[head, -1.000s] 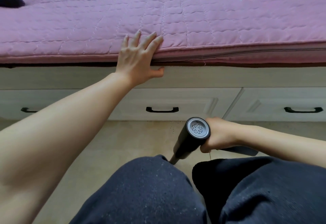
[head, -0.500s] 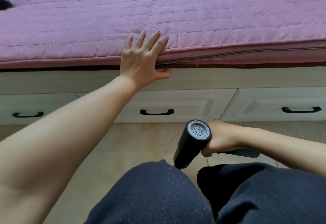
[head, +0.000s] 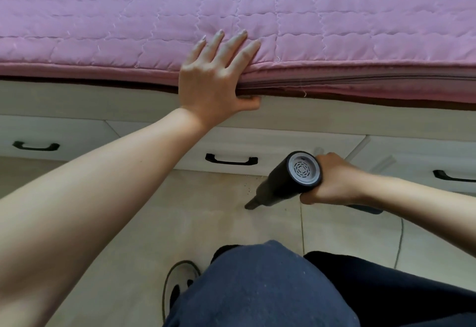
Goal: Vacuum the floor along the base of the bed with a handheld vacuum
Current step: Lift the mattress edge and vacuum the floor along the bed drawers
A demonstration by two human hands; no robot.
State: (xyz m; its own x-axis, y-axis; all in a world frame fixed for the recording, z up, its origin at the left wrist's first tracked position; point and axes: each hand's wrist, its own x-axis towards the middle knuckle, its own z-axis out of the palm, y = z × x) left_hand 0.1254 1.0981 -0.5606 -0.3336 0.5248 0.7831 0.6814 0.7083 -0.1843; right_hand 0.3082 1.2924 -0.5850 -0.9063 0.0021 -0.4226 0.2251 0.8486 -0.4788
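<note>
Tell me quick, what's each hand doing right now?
Left hand: open, fingers straight, resting on the pink mattress edge.
Right hand: closed around the black handheld vacuum, nozzle down at the floor.

text: none legible | handheld vacuum (head: pixel 288 179): grey rear cap shows only a ring of vent slots, no brand or number readable | bed (head: pixel 257 17) quilt: stitching only, no label | drawer (head: pixel 270 148) fronts: plain, no markings
</note>
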